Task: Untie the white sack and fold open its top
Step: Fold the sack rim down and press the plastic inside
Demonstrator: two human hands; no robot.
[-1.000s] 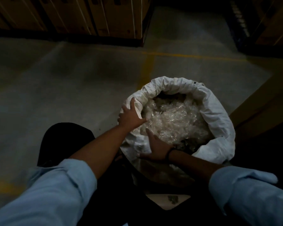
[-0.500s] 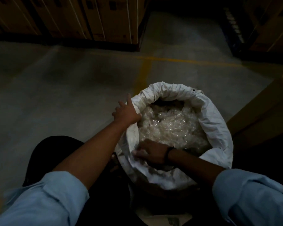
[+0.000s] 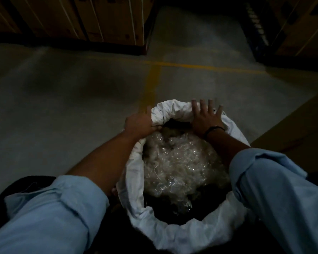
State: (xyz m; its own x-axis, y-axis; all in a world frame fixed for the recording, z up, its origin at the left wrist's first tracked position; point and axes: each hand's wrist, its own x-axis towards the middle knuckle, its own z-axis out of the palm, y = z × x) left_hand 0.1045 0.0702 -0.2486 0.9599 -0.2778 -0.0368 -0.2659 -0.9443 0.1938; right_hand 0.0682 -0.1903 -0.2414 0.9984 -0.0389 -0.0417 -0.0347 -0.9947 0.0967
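The white sack [image 3: 134, 173] stands open on the floor right below me, its top rolled outward into a thick rim. Crumpled clear plastic [image 3: 182, 165] fills the inside. My left hand [image 3: 139, 123] grips the rolled rim at the far left, fingers curled around the fabric. At the far right of the rim my right hand [image 3: 206, 116] lies flat on the roll with its fingers spread; a dark band sits on that wrist. Both forearms reach across the sack from light blue rolled sleeves.
Grey concrete floor [image 3: 72, 110] with yellow painted lines [image 3: 152, 83] stretches ahead. Stacked cardboard boxes [image 3: 92, 19] stand at the back left and more at the back right [image 3: 301, 24]. A brown box [image 3: 297, 129] is close on the right. Something dark lies at lower left.
Both hands have moved from the near and left side of the rim to its far side. The right hand came out of the sack's near edge and now lies flat on the far roll.
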